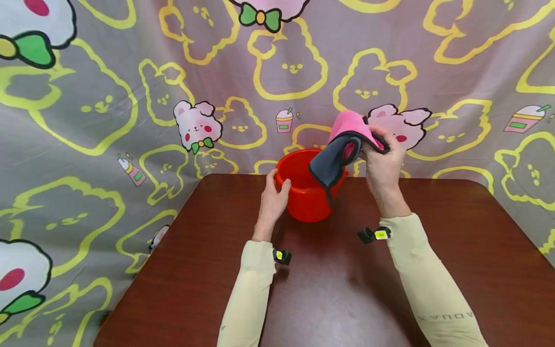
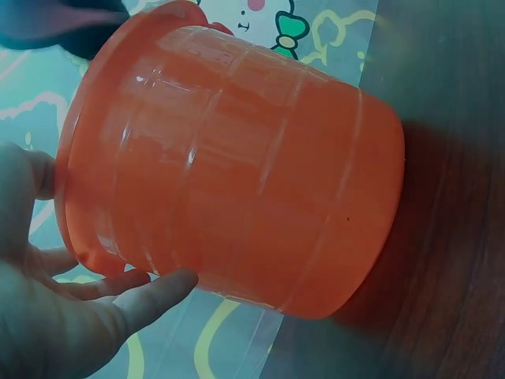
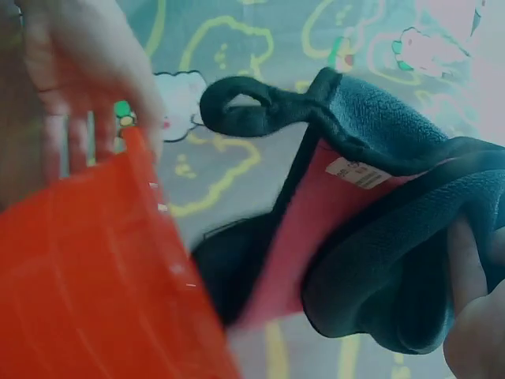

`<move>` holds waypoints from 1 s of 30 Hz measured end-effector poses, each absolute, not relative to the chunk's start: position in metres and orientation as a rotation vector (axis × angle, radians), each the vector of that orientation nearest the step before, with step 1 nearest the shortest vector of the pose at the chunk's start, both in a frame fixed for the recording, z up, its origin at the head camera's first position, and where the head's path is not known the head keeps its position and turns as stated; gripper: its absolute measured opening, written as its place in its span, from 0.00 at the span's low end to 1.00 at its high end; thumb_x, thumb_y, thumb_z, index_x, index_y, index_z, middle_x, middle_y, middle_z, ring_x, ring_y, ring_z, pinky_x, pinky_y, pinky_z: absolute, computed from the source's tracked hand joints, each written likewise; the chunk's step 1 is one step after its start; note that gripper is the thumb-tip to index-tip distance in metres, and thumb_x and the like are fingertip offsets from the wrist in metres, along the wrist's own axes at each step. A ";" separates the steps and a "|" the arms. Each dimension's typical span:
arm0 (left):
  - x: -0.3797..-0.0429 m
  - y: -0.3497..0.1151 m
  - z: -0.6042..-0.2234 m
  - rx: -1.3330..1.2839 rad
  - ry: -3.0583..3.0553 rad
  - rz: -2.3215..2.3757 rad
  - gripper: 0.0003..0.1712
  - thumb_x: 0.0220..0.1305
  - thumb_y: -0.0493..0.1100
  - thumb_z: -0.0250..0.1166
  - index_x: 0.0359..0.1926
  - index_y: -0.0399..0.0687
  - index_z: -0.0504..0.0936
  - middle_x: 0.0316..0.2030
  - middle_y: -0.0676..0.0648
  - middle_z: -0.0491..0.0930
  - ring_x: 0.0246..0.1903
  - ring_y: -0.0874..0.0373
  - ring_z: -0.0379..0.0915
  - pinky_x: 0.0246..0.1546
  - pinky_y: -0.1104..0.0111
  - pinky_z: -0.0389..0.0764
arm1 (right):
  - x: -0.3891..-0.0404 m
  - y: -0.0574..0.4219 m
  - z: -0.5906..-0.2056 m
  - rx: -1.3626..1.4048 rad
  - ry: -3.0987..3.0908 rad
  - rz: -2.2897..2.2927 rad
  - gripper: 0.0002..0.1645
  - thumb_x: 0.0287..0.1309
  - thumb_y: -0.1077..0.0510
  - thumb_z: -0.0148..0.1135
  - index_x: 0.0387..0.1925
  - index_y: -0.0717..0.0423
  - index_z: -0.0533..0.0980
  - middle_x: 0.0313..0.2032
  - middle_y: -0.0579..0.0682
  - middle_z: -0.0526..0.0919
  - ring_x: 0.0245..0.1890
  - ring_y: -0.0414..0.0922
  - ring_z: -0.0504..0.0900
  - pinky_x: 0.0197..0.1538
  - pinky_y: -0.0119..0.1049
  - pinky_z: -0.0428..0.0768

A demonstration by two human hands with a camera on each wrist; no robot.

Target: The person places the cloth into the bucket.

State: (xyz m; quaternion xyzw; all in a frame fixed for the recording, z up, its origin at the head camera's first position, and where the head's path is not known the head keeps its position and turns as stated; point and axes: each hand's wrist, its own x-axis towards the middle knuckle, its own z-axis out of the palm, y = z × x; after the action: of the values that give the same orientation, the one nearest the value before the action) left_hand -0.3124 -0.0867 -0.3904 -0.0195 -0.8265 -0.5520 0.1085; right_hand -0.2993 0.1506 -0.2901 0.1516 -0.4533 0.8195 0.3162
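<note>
A red plastic bucket [image 1: 310, 205] stands upright on the table. My left hand [image 1: 274, 197] is at its left side, with the thumb [image 2: 41, 172] at the rim and straight fingers [image 2: 150, 304] along the outer wall. Above and right of the bucket, my right hand [image 1: 386, 161] grips a folded cloth [image 1: 331, 161], pink on one face and dark grey on the other. The cloth has black edging, a hanging loop [image 3: 229, 126] and a white label [image 3: 359, 172]. Its lower corner overlaps the bucket's mouth in the head view.
The dark brown wooden table [image 1: 208, 270] reaches back to a patterned curtain [image 1: 234, 53] close behind the bucket. Another curtain panel [image 1: 78, 159] runs along the left side. Small black cameras sit on both wrists.
</note>
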 end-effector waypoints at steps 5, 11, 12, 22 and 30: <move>-0.311 -0.084 -0.390 -0.056 -2.421 -1.655 0.35 0.68 0.60 0.56 0.72 0.63 0.57 0.66 0.46 0.72 0.59 0.48 0.74 0.64 0.51 0.73 | -0.305 0.141 -0.308 0.367 -1.296 2.177 0.13 0.54 0.74 0.65 0.43 0.64 0.82 0.36 0.52 0.82 0.31 0.42 0.87 0.36 0.33 0.85; -0.309 -0.083 -0.391 -0.047 -2.426 -1.642 0.35 0.68 0.60 0.56 0.72 0.63 0.57 0.65 0.46 0.72 0.58 0.48 0.75 0.63 0.52 0.74 | -0.310 0.136 -0.327 0.317 -1.554 2.205 0.22 0.59 0.70 0.63 0.56 0.67 0.75 0.47 0.54 0.78 0.41 0.41 0.84 0.42 0.30 0.84; -0.309 -0.083 -0.392 -0.041 -2.424 -1.641 0.35 0.68 0.60 0.56 0.72 0.63 0.58 0.65 0.46 0.72 0.59 0.48 0.74 0.63 0.51 0.73 | -0.310 0.136 -0.329 0.320 -1.609 2.205 0.23 0.60 0.69 0.62 0.58 0.66 0.74 0.48 0.55 0.78 0.42 0.42 0.84 0.42 0.29 0.84; -0.310 -0.082 -0.394 -0.035 -2.413 -1.600 0.35 0.68 0.61 0.55 0.72 0.62 0.59 0.67 0.46 0.71 0.62 0.49 0.72 0.65 0.52 0.71 | -0.308 0.148 -0.336 0.445 -2.022 2.004 0.20 0.68 0.62 0.55 0.60 0.59 0.74 0.52 0.56 0.81 0.48 0.42 0.82 0.45 0.31 0.84; -0.312 -0.087 -0.390 -0.072 -2.453 -1.580 0.35 0.69 0.60 0.55 0.72 0.59 0.58 0.66 0.45 0.71 0.60 0.48 0.73 0.63 0.53 0.73 | -0.301 0.182 -0.343 0.398 -2.177 1.826 0.18 0.68 0.57 0.56 0.53 0.66 0.76 0.40 0.44 0.84 0.38 0.38 0.84 0.39 0.31 0.86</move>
State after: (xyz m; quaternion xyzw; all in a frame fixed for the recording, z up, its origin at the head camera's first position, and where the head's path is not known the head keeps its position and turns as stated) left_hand -0.3116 -0.0867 -0.3898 -0.0246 -0.8351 -0.5381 0.1113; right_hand -0.3007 0.1822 -0.3426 0.1374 -0.7517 0.6306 0.1357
